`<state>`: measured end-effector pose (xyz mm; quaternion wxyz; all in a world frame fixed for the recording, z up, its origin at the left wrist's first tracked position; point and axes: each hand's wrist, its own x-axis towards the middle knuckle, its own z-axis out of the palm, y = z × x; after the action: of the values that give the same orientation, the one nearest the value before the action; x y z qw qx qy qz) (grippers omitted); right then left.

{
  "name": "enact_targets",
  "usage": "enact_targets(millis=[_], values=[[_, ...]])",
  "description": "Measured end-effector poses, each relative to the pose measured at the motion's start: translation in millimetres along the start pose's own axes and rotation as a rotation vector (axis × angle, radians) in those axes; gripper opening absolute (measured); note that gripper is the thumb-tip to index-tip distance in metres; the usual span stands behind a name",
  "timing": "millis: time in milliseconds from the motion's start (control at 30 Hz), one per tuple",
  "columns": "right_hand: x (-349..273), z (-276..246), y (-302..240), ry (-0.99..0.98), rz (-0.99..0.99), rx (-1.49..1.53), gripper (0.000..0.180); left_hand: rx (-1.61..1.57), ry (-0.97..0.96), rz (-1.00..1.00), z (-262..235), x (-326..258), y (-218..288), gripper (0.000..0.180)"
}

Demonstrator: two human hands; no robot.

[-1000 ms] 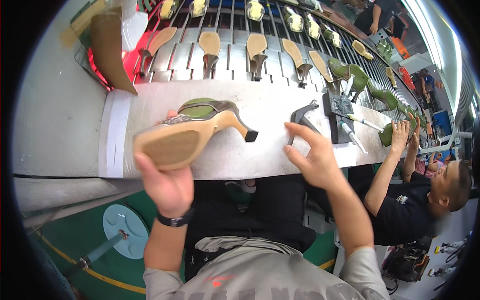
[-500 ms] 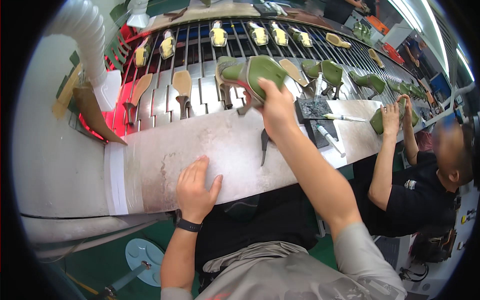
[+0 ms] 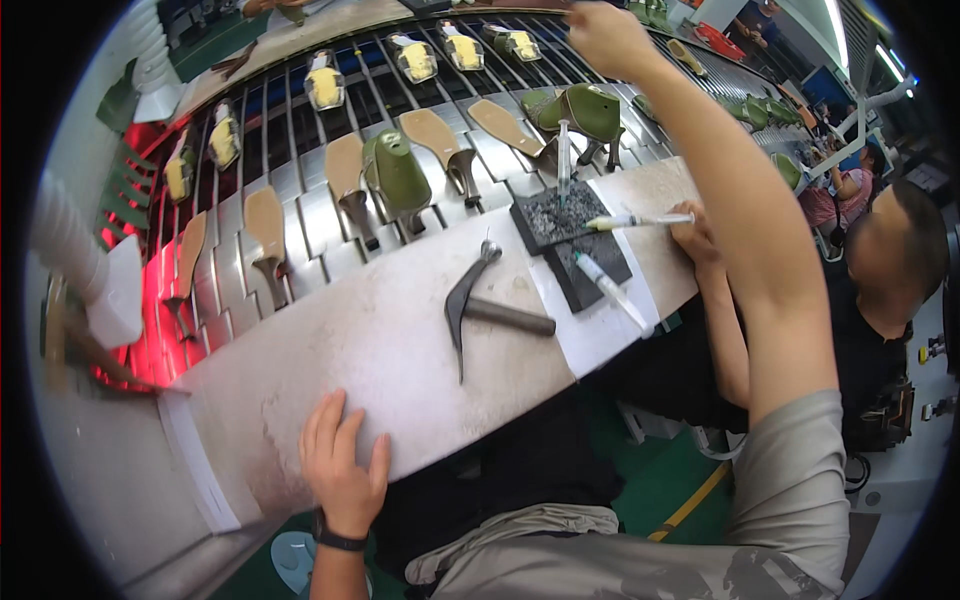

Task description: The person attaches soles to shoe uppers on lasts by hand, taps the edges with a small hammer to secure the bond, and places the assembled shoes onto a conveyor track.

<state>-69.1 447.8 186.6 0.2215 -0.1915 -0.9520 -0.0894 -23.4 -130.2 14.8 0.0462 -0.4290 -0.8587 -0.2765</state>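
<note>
Resting on bench (image 3: 350,345): left hand (image 3: 345,465), hammer (image 3: 510,317) | extended over conveyor (image 3: 308,215): right hand (image 3: 610,40)

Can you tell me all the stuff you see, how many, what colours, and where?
Hammer: one, dark, on the bench
Bench: one, pale, along the conveyor's near side
Syringes: three, whitish, at the dark block
Dark block: one or two, can't tell, grey-black, on the bench
Conveyor: one, silver, beyond the bench
Green shoes: several, green, on the conveyor
Soles: at least five, tan, on the conveyor
Yellow-topped pieces: six, yellow, conveyor's far side
Hoses: two, white, left
Stool: one, pale blue, bottom left
Co-worker: one, black top, right
Wristband: one, black, left wrist
Left grip: one, bare, on the bench
Right grip: one, bare, top edge
</note>
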Motion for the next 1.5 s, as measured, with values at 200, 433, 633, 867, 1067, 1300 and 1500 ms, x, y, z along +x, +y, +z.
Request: enact_targets(millis=[200,433,633,867,1067,1300,1500], values=[[-48,107,134,-0.854,0.142,0.049,0.085,-0.127,-0.199,-0.03,-24,57,-10,0.033],[-33,175,193,-0.318,0.445,0.045,0.032,-0.248,-0.243,0.004,-4,82,-22,0.025],[99,171,185,-0.057,0.465,0.025,0.032,-0.224,-0.215,-0.02,0,90,-20,0.012],[192,300,117,-0.537,0.128,-0.082,0.088,-0.123,-0.188,-0.089,-3,91,-16,0.011],[192,322,103,-0.384,0.333,-0.076,0.082,-0.081,-0.146,-0.105,-1,91,-19,0.018],[152,207,60,-0.118,0.107,-0.154,0.08,-0.129,-0.094,-0.047,-7,75,-28,0.023],[41,-33,-80,-0.1,0.017,0.289,0.078,-0.422,0.087,0.009,-3,78,-20,0.063]])
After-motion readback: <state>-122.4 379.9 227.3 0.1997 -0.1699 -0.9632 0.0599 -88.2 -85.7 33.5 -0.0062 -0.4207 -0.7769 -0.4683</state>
